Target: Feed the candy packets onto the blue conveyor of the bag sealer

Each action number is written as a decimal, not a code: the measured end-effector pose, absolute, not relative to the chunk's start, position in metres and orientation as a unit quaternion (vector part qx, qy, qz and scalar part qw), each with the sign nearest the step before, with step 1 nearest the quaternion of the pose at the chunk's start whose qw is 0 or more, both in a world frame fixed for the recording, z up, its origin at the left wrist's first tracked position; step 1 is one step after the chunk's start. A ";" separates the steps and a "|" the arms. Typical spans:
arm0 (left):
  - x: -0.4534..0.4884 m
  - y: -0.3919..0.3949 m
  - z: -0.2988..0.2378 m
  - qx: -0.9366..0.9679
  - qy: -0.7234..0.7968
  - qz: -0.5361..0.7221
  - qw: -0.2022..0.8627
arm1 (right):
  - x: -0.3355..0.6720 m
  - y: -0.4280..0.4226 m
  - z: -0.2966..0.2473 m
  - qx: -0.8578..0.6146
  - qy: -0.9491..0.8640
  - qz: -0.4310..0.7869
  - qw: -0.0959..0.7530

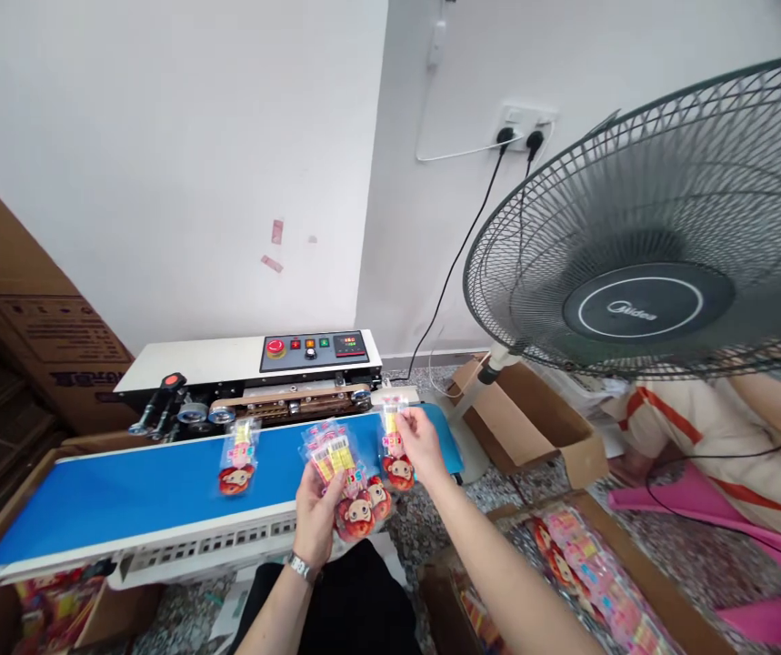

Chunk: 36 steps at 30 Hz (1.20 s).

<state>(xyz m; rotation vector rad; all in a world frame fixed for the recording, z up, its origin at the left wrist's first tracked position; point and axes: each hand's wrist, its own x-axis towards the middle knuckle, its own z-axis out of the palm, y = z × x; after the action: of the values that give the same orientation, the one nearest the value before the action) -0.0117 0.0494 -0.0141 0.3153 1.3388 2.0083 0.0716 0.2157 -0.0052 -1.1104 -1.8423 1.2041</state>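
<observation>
Packet (394,448): at the belt (131,496)'s right end; probably light, flexible, slick-filmed.
Right hand (423,444): pinches this packet by its side edge.
Left hand (316,514): pinches a fanned stack (358,515), thumb on top.
Hold point: side edge, likely safest; squeezing the printed head (399,473) may crease it.

One head-worn camera looks forward and down from above and behind the bare left hand (316,509) and bare right hand (423,441), close enough to show the wearer's black-clothed lap (355,605) just below the fingers. Its wide view takes in the flat blue conveyor belt (137,496) with white edges beyond and left of the fingers, the smooth white painted wall (192,155) farther past them, and, to their right, the large round dark wire-caged fan (649,305).
</observation>
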 end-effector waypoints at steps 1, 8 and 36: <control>-0.013 0.049 -0.014 0.118 0.516 0.775 0.346 | 0.071 0.226 -0.007 -0.451 -0.719 0.423 0.317; -0.014 0.049 -0.015 0.120 0.520 0.773 0.343 | 0.039 0.255 -0.016 -0.499 -0.781 0.295 0.234; -0.016 0.051 -0.022 0.099 0.502 0.794 0.328 | 0.067 0.245 -0.010 -0.509 -0.735 0.354 0.275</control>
<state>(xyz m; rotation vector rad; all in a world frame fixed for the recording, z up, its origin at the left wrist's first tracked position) -0.0156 0.0512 -0.0218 0.2580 1.3132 2.0801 0.0667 0.2455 -0.0100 -1.3689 -1.9743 0.9515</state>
